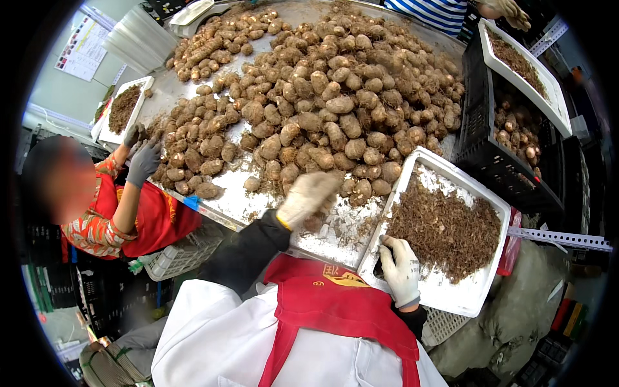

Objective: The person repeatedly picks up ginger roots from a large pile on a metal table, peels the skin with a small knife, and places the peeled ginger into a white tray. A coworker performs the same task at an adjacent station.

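Note:
My left hand (309, 198), in a whitish work glove, is over the near edge of a heap of hairy brown taro corms (333, 104). Its fingers curl downward, and a blurred brown shape shows beneath the palm; whether it is gripped is unclear. My right hand (401, 268), in a white glove with print on it, rests at the near left corner of a white foam tray (464, 178). Its fingers are bent beside something dark, mostly hidden. Loose brown fibrous peelings (445, 227) cover much of the tray's floor. Both hands are above the metal table (229, 186).
On the left, a co-worker's grey-gloved hand (145, 159) is beside a smaller taro pile (198, 140). Black crates (508, 164) with taro stand at right, under another foam tray (561, 109). Clear plastic containers (140, 41) are stacked at far left. Sacks (517, 300) lie at lower right.

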Demonstrator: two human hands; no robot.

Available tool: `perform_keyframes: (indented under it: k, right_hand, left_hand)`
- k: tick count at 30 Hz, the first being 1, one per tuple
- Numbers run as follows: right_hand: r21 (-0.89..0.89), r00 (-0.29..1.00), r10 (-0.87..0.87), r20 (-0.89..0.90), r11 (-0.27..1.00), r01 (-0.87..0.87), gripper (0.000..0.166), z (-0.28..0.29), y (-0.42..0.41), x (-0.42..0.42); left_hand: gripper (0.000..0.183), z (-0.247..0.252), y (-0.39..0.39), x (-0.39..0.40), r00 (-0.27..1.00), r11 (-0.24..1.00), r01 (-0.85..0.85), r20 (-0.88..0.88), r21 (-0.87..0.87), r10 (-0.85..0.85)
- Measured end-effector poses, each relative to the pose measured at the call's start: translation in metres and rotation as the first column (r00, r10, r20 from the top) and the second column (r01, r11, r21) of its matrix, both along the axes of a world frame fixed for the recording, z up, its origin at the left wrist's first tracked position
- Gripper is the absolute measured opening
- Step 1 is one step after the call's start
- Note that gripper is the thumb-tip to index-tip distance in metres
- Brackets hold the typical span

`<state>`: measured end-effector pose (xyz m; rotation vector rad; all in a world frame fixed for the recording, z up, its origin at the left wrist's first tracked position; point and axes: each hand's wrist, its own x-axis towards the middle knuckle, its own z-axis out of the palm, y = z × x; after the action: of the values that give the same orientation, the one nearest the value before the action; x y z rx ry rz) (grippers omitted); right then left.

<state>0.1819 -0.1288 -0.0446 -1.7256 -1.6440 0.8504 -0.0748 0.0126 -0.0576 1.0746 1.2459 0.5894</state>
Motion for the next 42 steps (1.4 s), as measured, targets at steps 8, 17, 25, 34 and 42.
perform_keyframes:
  k: [8, 17, 25, 34, 42]
  right_hand:
    - [0.009, 0.998, 0.041, 0.045, 0.999, -0.042, 0.020, -0.002, 0.003, -0.004]
    - [0.055, 1.000, 0.022, 0.018, 0.998, -0.023, 0.022, 0.003, -0.001, -0.004]
    - [0.198, 0.983, -0.037, -0.179, 0.978, 0.073, 0.035, 0.038, 0.028, -0.002]
    - [0.280, 0.946, -0.054, -0.321, 0.949, 0.149, 0.024, 0.042, 0.038, -0.002]
    - [-0.033, 0.930, -0.295, -0.220, 0.955, 0.295, 0.026, 0.025, 0.021, 0.038]
  left_hand:
    - [0.047, -0.014, 0.043, -0.030, 0.765, 0.693, 0.349, -0.619, 0.631, 0.179]
    - [0.050, -0.005, 0.051, -0.015, 0.725, 0.819, 0.332, -0.682, 0.468, 0.096]
    - [0.054, 0.043, -0.001, 0.017, 0.966, 0.880, 0.251, -0.041, 0.403, -0.257]
    - [0.060, 0.055, -0.035, 0.060, 0.932, 0.859, 0.351, -0.047, 0.372, -0.361]
    - [0.069, 0.054, -0.045, 0.074, 0.920, 0.924, 0.277, 0.206, 0.263, -0.334]
